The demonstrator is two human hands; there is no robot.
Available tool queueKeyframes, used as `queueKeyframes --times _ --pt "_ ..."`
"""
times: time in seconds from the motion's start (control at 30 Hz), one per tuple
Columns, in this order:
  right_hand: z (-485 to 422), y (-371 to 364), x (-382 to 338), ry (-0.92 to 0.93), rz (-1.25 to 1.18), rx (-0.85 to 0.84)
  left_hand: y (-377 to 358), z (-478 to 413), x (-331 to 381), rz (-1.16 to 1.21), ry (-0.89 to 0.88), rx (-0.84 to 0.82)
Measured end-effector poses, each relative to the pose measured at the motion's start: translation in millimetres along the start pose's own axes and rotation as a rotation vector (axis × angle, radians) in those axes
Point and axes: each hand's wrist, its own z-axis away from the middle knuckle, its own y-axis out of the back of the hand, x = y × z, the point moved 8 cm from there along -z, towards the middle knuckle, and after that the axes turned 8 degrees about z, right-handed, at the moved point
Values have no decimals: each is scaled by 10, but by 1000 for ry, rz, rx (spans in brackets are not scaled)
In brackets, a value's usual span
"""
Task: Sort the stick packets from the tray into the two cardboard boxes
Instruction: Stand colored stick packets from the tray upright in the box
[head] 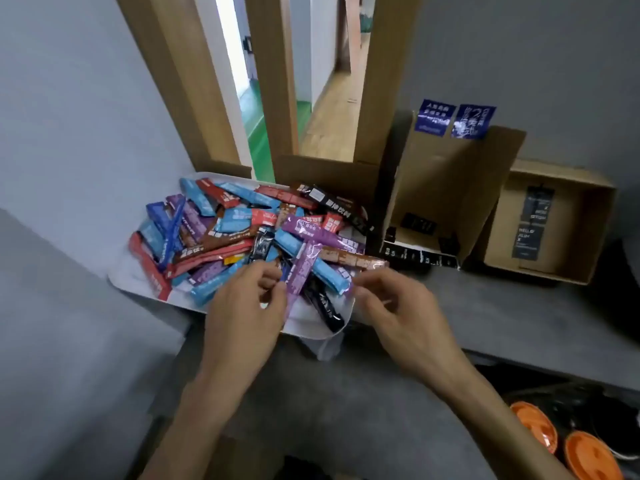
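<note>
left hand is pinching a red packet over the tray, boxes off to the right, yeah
Not red: the head view shows the left hand pinching a purple packet over the tray, boxes off to the right.

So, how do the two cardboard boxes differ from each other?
The left box has a tall raised flap bearing blue stickers; the right box has only low walls. The left box stands beside the tray; the right box lies farther off. Both are open brown cardboard.
</note>
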Motion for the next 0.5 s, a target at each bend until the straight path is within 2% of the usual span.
queueKeyframes --times 0.13,0.2,0.3,0.5 --pt "-415 -243 -100 -35 142 103 -42 -191 -172 -173 -12 -56" --pt "-489 -366 -24 -87 226 111 -177 -191 -225 -185 -13 -138" --pt "-572 -419 40 -120 396 130 -269 -233 -252 -298 -32 -169" --pt "-628 -426 28 -131 459 126 75 -308 -198 -149 -63 -54"
